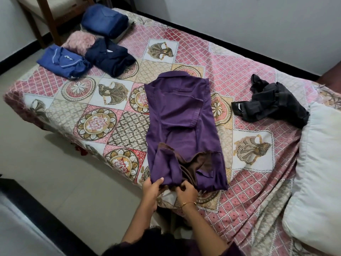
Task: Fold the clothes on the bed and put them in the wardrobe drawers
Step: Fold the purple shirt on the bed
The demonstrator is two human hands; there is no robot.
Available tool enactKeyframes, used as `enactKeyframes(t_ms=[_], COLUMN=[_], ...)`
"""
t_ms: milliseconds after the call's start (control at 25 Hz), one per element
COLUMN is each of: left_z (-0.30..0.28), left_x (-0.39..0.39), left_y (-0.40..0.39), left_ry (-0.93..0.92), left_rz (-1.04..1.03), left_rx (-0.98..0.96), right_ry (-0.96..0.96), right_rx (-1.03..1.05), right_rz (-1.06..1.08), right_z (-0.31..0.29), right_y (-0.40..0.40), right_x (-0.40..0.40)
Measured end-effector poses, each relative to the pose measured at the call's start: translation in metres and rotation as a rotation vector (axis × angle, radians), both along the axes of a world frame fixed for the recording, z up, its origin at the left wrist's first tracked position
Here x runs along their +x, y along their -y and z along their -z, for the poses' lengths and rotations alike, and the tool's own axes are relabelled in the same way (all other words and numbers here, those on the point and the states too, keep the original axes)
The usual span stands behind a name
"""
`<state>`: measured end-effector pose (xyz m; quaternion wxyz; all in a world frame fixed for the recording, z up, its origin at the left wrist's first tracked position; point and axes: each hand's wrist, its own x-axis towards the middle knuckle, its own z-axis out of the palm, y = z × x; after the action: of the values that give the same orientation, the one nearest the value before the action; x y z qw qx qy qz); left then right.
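I see my left hand (pixel 150 188) and right hand (pixel 186 190) both pinching the near hem of the purple shirt (pixel 181 115), spread mid-bed (pixel 249 182). Folded clothes (pixel 110 58) sit far left; a black garment (pixel 271 102) lies crumpled far right.

One view only — a wide-angle camera on the person's head, looking forward and steeply down from the near edge of the bed (pixel 239 74). It sits close above the hands, low in the frame, and takes in the whole bed, the floor (pixel 55 172) at left and the wall (pixel 258 24) beyond — straight edges bend outward.
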<state>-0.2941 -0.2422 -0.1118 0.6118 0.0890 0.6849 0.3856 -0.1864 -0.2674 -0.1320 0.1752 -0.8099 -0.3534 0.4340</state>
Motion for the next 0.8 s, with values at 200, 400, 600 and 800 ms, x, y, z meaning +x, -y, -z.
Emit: enactKeyframes(t_ms=[200, 400, 600, 800], left_z=[-0.010, 0.001, -0.002, -0.008], left_x=[-0.018, -0.018, -0.011, -0.016], left_y=[-0.014, -0.013, -0.011, -0.010], left_ry=[-0.096, -0.187, -0.464, -0.617], left_rz=[-0.170, -0.123, -0.041, 0.058], left_rx=[-0.053, -0.109, -0.094, -0.124], right_ry=[0.116, 0.064, -0.017, -0.005], right_rx=[-0.037, -0.042, 0.160, 0.388], right_rz=[0.162, 0.317, 0.337, 0.311], right_z=[-0.019, -0.018, -0.017, -0.043], right_y=[0.012, 0.021, -0.009, -0.059], right_x=[0.045, 0.081, 0.076, 0.072])
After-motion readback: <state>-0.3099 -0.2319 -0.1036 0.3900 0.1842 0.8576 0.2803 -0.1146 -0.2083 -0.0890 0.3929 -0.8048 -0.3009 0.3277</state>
